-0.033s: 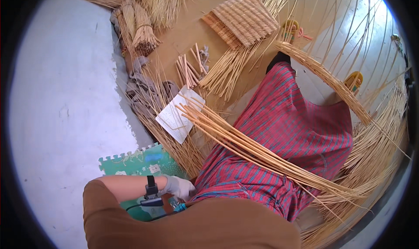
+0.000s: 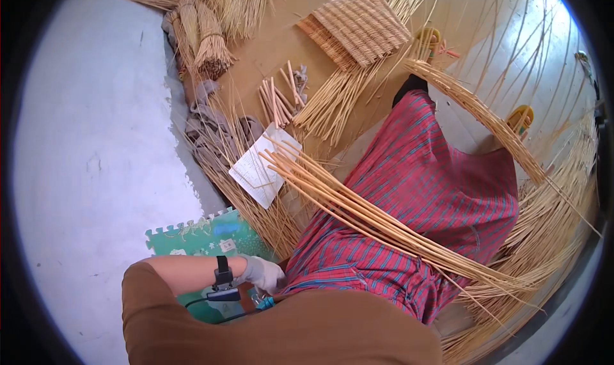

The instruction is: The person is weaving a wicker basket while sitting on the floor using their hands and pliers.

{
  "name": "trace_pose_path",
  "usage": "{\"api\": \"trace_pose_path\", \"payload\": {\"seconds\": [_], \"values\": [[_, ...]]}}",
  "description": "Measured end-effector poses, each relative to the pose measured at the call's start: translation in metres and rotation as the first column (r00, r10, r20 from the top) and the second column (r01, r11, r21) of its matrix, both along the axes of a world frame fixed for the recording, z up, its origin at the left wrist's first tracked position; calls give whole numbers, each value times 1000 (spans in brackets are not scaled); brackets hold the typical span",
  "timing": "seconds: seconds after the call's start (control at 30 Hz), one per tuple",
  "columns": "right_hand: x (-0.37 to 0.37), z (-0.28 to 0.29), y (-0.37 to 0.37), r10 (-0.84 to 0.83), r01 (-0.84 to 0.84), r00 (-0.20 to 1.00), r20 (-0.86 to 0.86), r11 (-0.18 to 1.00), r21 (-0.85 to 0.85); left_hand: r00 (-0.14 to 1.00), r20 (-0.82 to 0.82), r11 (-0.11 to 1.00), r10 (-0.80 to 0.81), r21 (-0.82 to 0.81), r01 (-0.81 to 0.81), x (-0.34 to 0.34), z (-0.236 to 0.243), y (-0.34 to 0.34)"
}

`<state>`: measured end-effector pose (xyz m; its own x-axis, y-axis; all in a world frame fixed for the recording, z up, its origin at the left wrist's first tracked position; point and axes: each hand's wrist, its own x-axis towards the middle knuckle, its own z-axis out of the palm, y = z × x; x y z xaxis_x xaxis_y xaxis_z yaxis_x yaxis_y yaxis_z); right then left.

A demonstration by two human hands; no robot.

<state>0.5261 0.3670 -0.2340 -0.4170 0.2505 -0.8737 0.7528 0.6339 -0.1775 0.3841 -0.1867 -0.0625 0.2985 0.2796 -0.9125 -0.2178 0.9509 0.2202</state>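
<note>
My left hand (image 2: 263, 274), in a pale work glove, is low by my left hip against the edge of the red-and-blue striped cloth (image 2: 441, 186) over my lap. Its fingers point down and are largely hidden, so what they hold, if anything, does not show. A black strap with a small device (image 2: 222, 282) is round that wrist. My right hand is out of sight. Across my lap lies a loose bundle of long peeled canes (image 2: 364, 205), their thicker ends toward the left. Beyond my knees, a partly woven band of canes (image 2: 476, 106) has long strands fanning outward.
Woven wicker panels (image 2: 361, 29) lie ahead, near short cut sticks (image 2: 275, 103) and a white paper sheet (image 2: 265, 166). Tied cane bundles (image 2: 213, 51) are at far left, grey cloth (image 2: 217, 134) below them. A green foam mat (image 2: 192, 237) is beside me. Loose canes (image 2: 556, 218) heap at right.
</note>
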Motion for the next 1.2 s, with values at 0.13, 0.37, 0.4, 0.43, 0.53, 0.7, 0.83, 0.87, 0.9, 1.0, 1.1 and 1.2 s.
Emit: {"api": "trace_pose_path", "payload": {"seconds": [0.13, 0.37, 0.4, 0.43, 0.53, 0.7, 0.83, 0.87, 0.9, 1.0, 1.1, 1.2], "values": [[-17, 6, -5, 32, -32, 999, 6, 999, -10, 953, 282, 993, 115, -72, -99, 3, -9, -24], [-26, 17, -4, 28, -28, 998, 56, 1000, -14, 819, 59, 821, 570, -43, -569, 47, -18, -16], [-27, 19, -3, 30, -29, 998, 62, 999, -14, 869, -21, 869, 494, -2, -494, 52, -17, -15], [-27, 21, -2, 30, -29, 997, 69, 999, -17, 885, -58, 887, 462, 13, -462, 56, -16, -13], [-28, 24, -1, 29, -28, 996, 82, 999, -19, 907, -156, 920, 392, 42, -390, 64, -17, -2], [-31, 31, -2, 34, -31, 995, 99, 999, -27, 921, -267, 958, 285, 55, -280, 71, -22, 13], [-31, 34, -3, 24, -22, 995, 98, 999, -30, 926, -297, 973, 231, 91, -214, 65, -20, 1], [-31, 35, -3, 24, -21, 995, 100, 999, -35, 952, -264, 985, 157, 114, -131, 61, -17, -4], [-31, 35, -3, 25, -22, 995, 99, 999, -31, 944, -288, 984, 164, 108, -138, 57, -14, -8], [-29, 39, -4, 22, -19, 995, 97, 999, -36, 976, -216, 995, -37, 86, 57, 38, 0, -12], [-29, 45, -6, 13, -9, 995, 96, 999, -40, 884, -337, 933, 324, -38, -357, 12, 15, -8], [-31, 52, -7, 15, -12, 995, 99, 999, -37, 880, -220, 884, 421, -116, -452, -17, 24, -11]]}}
